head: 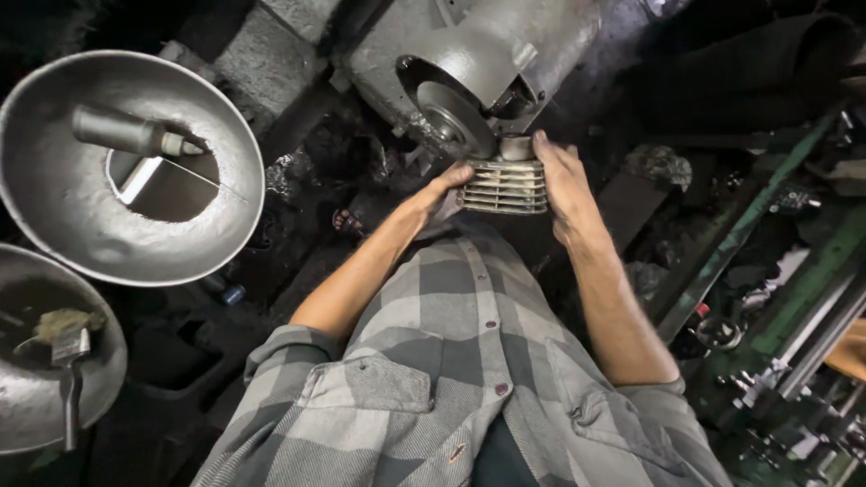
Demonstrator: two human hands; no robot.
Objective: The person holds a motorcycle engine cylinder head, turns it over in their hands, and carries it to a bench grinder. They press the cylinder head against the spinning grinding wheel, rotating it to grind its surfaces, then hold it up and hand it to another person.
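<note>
At about 8 o'clock in the view a metal bowl [36,397] sits at the left edge, holding a brush [69,379] with a clump of dull yellow fibre [63,323] beside its head. Above it, at 10 o'clock, a larger metal bowl [54,194] holds a little dark liquid, and a grey cylinder with a thin nozzle [131,133] lies in it, its tip pointing toward 3 o'clock.

Toward the centre, the person's left hand [448,188] comes up from 6 o'clock, the forearm bare below a rolled grey checked shirt sleeve [289,361]. Its fingers [458,173] are curled against the left side of a finned metal cylinder [505,185], grasping it. The finned cylinder sits just above the centre, at about 12 o'clock from the person's chest, held between both hands and right under the round disc [451,117] of a grey machine [492,54], which fills the top of the view. Whether the finned cylinder touches the disc cannot be told.

The right hand [561,180] lies along the right side of the finned cylinder, fingers [546,149] stretched toward 12 o'clock and pressed to the fins, thumb hidden. At 4 o'clock, well apart from the hands, green metal rails [812,316] and small dark parts lie in clutter.
</note>
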